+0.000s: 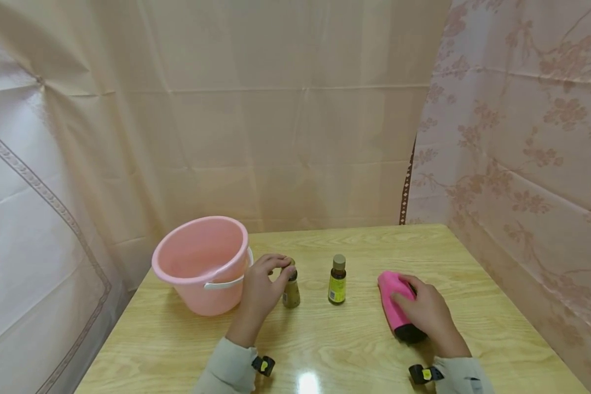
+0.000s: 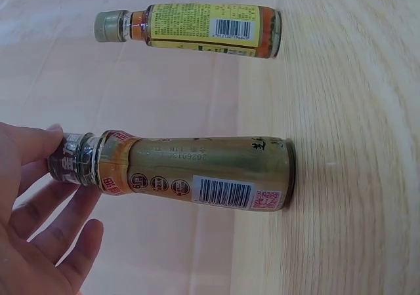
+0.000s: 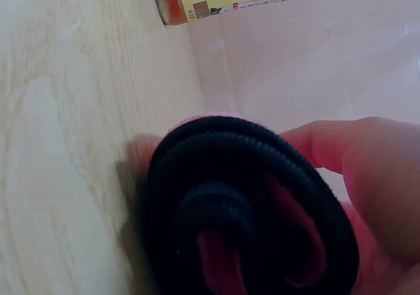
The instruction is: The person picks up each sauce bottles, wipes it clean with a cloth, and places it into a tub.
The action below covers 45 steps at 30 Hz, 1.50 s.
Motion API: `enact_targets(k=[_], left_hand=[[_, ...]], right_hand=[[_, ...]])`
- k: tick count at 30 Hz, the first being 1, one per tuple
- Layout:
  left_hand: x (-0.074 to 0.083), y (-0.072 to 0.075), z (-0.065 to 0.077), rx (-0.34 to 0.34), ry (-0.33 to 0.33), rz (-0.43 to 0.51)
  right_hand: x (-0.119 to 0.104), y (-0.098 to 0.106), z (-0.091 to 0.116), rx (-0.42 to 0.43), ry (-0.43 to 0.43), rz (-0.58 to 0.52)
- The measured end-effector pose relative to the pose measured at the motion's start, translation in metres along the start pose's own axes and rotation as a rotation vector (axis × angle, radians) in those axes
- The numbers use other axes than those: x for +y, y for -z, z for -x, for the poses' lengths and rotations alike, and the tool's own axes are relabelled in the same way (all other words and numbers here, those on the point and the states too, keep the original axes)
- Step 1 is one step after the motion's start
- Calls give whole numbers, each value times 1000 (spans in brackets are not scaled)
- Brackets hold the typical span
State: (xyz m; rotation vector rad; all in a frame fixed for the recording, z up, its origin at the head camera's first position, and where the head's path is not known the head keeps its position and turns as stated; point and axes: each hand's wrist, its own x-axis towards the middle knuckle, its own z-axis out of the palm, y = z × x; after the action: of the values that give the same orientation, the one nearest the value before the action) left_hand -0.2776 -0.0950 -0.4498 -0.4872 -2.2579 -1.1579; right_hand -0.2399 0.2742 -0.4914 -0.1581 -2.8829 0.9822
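Head view: pinches the top of a slim glass bottle with a gold label [image 1: 291, 294] between the thumb and fingers of the left hand [image 1: 265, 283]. Leaves little room just left of that grip, near a round pink plastic bucket [image 1: 206, 300] with a curved white handle [image 1: 225, 284]; could snag the handle in a leftward swing. Has, between the two grips, a dark glass bottle with a yellow label [image 1: 337, 287], upright and untouched; could knock it over with a careless inward sweep of either hand. Holds a soft pink fabric roll with a black end [image 1: 393, 298] in the right hand [image 1: 427, 313], thumb on top, on a wood-grain table [image 1: 345, 350].

Left wrist view: shows fingertips and thumb clamped on the dark cap [image 2: 71, 160], with the body bare below the grip and its base apparently on the table. Could slip or tip, given so high and narrow a hold on smooth glass.

Right wrist view: shows the coiled dark edge facing the camera, with the right grip pressed on one side. Cannot tell how far the fingers wrap beneath. Could unroll, seemingly for lack of any fastening on the loose coil.
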Motion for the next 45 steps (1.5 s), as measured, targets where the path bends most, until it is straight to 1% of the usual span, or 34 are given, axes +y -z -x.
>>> enact_targets(k=[4,8,16,23,31,33,38,40,45], left_hand=[[0,1,2,9,-1,14],[-1,2,4,14,-22,12],[0,4,8,27,-47,5],[-1,5,9,44,-58,11],[-3,2,12,43,-42,39],[-3,0,14,49,-54,43],[-1,-5,17,73,-100,50],[-2,-6,18,80,-105,51],[-1,-7,17,86,-113,52]], right_hand=[[2,-5,-2,-22,15,16],[3,-10,-3,-41,15,22],[1,-12,-1,-26,28,-3],[7,-12,-4,-40,-23,-105],[17,-9,-6,-55,-54,-154],[20,-8,-5,-51,-54,-166],[31,-5,-3,-60,-83,-196],[33,-5,-3,-67,-94,-198],[36,-1,-4,-85,-88,-187]])
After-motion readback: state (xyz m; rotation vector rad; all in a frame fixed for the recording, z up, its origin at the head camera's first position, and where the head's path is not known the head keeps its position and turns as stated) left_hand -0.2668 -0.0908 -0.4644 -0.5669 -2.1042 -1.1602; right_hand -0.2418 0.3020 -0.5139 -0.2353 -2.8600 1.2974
